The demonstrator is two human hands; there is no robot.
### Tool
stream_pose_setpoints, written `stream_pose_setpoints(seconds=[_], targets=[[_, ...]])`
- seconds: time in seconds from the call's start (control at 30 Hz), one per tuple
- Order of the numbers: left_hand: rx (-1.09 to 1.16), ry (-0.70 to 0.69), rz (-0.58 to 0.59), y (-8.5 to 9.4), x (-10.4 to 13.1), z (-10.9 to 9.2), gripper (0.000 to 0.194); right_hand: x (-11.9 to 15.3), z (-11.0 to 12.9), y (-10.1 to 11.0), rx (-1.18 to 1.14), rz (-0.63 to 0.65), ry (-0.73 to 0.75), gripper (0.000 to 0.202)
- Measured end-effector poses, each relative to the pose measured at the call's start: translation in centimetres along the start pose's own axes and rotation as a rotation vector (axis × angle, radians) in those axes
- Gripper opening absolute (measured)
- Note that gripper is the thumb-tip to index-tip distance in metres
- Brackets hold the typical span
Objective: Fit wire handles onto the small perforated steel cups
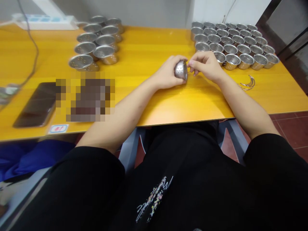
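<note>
A small perforated metal strainer cup (pixel 181 70) is tipped on its side above the yellow table, its mouth facing right. My left hand (pixel 168 72) wraps round it, thumb below and fingers over the top. Right at the cup's mouth, my right hand (pixel 204 65) is closed in a pinch on what looks like a thin wire, mostly hidden by the fingers. Several loose curved metal wires (pixel 250 82) lie on the table beside my right forearm.
Rows of matching strainer cups (pixel 232 61) stand upright at the back right. Another group of cups (pixel 83 61) is at the back left. A dark phone (pixel 36 104), a blurred-out object (pixel 89 99), a small label (pixel 58 128) and a power strip (pixel 48 23) occupy the left side.
</note>
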State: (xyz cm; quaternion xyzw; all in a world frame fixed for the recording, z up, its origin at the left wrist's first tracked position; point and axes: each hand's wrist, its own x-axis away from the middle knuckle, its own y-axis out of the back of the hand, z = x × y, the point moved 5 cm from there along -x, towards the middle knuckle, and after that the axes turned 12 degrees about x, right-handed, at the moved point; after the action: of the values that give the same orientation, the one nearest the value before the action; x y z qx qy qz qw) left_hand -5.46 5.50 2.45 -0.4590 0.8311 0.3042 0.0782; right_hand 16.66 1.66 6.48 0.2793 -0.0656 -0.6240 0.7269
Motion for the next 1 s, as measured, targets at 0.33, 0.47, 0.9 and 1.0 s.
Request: stream_pose_setpoints(seconds=[0.33, 0.47, 0.9, 1.0], targets=[[0.039, -0.042, 0.02, 0.0, -0.2, 0.6, 0.089, 0.2, 0.5, 0.3, 0.06, -0.009, -0.01, 0.038], [0.034, -0.029, 0.029, 0.0, -0.3, 0.8, 0.088, 0.2, 0.1, 0.2, 0.034, 0.018, 0.026, 0.041], [0.064, -0.034, 0.054, -0.4, -0.2, 0.0, 0.087, 0.7, 0.5, -0.6, 0.077, 0.138, 0.002, 0.055], [0.081, -0.029, 0.061, -0.4, -0.1, -0.6, 0.086, 0.8, 0.4, -0.9, 0.096, 0.181, 0.015, 0.057]])
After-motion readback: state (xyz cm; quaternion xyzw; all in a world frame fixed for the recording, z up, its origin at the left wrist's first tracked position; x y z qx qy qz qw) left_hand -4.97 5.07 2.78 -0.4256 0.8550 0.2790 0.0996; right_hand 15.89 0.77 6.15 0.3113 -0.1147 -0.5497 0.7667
